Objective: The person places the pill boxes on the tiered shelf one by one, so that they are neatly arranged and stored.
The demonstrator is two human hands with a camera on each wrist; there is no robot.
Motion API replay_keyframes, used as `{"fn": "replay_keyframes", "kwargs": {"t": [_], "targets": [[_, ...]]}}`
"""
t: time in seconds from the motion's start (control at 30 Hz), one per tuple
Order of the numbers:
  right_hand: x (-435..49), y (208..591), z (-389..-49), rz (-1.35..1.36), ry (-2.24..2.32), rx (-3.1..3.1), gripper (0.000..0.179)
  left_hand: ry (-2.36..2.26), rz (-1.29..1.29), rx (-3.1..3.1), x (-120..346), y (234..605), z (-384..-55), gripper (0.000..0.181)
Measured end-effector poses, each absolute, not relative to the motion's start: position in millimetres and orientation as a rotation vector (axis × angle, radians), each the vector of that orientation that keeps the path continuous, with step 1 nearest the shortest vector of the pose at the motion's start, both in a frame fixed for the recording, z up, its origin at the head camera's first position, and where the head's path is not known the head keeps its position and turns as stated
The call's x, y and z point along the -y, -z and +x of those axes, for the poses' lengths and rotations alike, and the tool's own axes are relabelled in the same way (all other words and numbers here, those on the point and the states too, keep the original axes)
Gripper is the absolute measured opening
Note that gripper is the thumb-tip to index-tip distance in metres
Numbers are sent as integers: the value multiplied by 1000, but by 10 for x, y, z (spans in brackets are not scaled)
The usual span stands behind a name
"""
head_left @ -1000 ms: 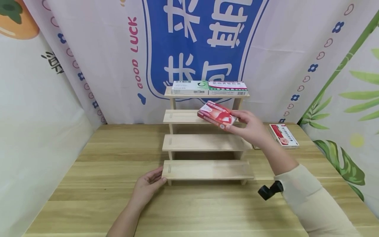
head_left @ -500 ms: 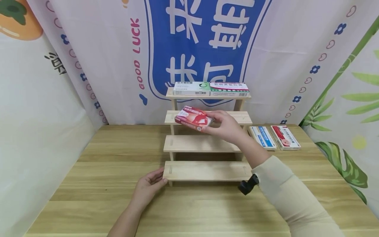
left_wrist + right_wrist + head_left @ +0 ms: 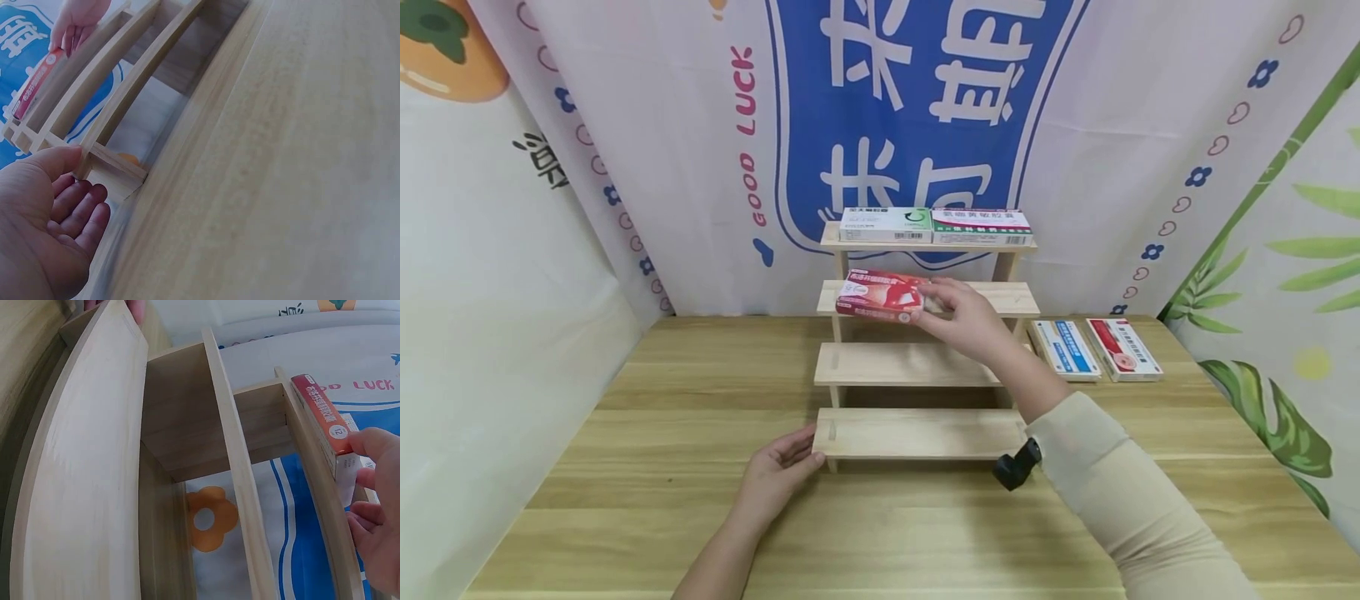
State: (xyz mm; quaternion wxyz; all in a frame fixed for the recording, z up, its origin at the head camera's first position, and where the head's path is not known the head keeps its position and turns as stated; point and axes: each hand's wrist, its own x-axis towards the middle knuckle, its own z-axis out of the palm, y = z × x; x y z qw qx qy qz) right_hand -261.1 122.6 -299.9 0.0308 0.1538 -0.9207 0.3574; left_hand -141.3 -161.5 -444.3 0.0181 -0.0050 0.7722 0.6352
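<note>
The left hand [image 3: 772, 475] rests with relaxed fingers against the left end of the lowest step of the wooden stepped shelf [image 3: 925, 363], on a light wood table [image 3: 647, 467]. Higher, the right hand [image 3: 964, 315] pinches a red box [image 3: 880, 294] at the second step from the top; the right wrist view shows "12" on its end. Behind the shelf, a banner [image 3: 745, 125] reads "GOOD LUCK".

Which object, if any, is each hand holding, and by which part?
The right hand holds the red box by its right end, at the second shelf. The left hand holds nothing, touching the bottom shelf.
</note>
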Motion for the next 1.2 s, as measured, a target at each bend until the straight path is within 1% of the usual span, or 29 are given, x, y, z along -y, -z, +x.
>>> {"fn": "replay_keyframes", "kwargs": {"t": [0.2, 0.43, 0.6, 0.77, 1.0, 1.2], "targets": [[-1174, 3054, -2623, 405, -1085, 2802, 52, -1985, 3, -2387, 1620, 4441, -1411, 49], [-1127, 3065, -2630, 345, -1041, 2808, 47, -1979, -2, -2390, 1620, 4452, -1409, 49], [-1109, 3066, -2634, 350, -1037, 2790, 47, -1983, -6, -2390, 1617, 4453, -1417, 48], [-1141, 3083, -2606, 348, -1120, 2774, 52, -1985, -6, -2387, 1616, 4458, -1421, 48], [-1372, 3087, -2514, 396, -1155, 2708, 50, -1982, 0, -2393, 1598, 4469, -1433, 47], [-1745, 3155, -2431, 331, -1139, 2657, 50, -1987, -26, -2397, 1606, 4489, -1452, 46]]}}
